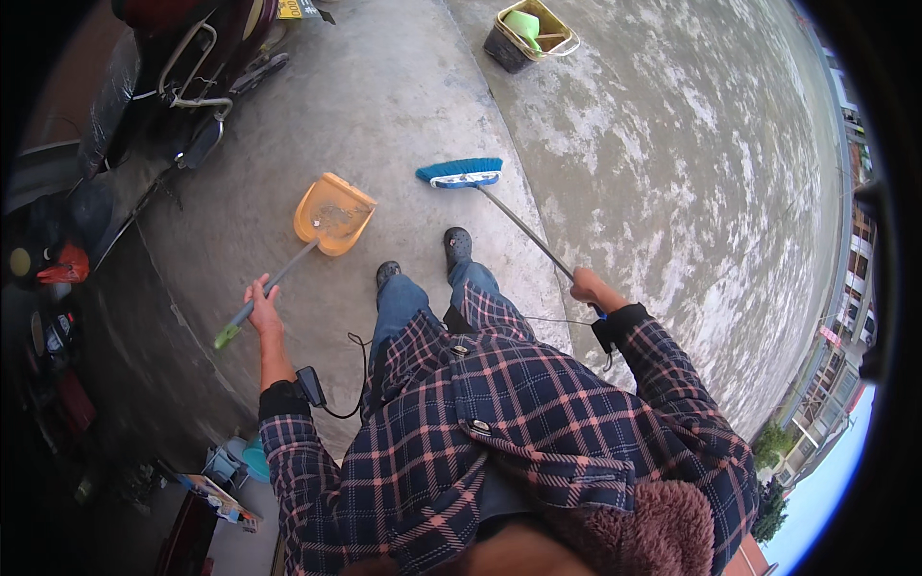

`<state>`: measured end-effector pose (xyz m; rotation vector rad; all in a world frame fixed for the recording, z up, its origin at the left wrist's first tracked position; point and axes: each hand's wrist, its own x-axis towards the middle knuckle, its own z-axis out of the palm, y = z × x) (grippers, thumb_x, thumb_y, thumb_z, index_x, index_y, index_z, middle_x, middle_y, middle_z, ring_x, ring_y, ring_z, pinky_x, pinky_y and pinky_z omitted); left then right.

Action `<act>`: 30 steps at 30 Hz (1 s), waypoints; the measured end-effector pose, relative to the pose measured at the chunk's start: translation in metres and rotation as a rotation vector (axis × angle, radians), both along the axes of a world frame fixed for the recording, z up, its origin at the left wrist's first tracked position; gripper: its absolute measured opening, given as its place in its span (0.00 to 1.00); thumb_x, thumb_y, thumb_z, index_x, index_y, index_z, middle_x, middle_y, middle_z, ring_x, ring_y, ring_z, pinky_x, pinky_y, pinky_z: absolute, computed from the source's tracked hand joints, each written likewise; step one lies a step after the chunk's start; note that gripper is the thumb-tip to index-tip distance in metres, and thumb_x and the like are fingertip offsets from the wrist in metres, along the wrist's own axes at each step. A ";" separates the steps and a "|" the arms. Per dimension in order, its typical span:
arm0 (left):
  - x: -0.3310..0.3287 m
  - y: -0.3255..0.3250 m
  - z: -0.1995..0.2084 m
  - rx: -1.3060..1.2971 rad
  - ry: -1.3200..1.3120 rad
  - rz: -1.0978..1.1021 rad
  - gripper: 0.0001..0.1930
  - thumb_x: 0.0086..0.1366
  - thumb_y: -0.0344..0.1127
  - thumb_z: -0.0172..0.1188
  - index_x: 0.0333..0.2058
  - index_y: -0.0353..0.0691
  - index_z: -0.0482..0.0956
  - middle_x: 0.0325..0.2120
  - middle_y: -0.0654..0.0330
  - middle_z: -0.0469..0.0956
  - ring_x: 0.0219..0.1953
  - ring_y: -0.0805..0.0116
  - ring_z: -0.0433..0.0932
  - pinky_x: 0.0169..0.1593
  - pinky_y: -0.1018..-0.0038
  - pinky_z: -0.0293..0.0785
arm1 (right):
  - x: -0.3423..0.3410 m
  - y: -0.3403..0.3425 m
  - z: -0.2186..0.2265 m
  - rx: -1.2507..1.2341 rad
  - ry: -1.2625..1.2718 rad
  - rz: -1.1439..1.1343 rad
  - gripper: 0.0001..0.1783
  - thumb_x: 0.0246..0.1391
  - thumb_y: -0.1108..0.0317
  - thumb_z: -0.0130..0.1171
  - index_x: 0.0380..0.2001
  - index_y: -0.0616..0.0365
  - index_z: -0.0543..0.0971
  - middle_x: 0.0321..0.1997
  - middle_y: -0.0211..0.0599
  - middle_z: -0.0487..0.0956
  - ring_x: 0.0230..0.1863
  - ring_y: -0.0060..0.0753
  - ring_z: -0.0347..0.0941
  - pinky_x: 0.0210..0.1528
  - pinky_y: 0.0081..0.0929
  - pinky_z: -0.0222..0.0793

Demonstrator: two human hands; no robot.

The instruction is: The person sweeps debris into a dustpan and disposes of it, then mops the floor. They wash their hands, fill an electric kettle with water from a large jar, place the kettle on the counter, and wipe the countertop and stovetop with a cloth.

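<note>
My left hand (pixel 262 305) is closed around the grey handle of an orange dustpan (pixel 333 213), below the handle's far end with its green tip. Some dark debris lies in the pan, which is on or just above the concrete floor ahead and to the left of my feet. In my right hand (pixel 593 289) is the grey stick of a broom (pixel 461 174). Its head, blue and white with blue bristles, is in front of my feet, to the right of the dustpan and apart from it.
A parked motorbike (pixel 192 86) stands at the upper left. A dark bucket (pixel 507 50) with a green scoop-like thing in it is at the top, beyond the broom. Along the left are dim, cluttered items, including a red thing (pixel 65 264). Cables hang from devices at my wrists.
</note>
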<state>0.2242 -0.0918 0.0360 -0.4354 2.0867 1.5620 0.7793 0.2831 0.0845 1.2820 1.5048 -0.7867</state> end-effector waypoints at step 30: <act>0.041 0.043 -0.091 -0.103 0.166 -0.618 0.14 0.64 0.41 0.53 0.29 0.34 0.75 0.23 0.63 0.74 0.29 0.74 0.72 0.37 0.74 0.70 | -0.107 -0.158 0.099 -0.203 0.242 -0.662 0.07 0.44 0.71 0.54 0.22 0.64 0.69 0.14 0.35 0.69 0.12 0.26 0.64 0.13 0.26 0.62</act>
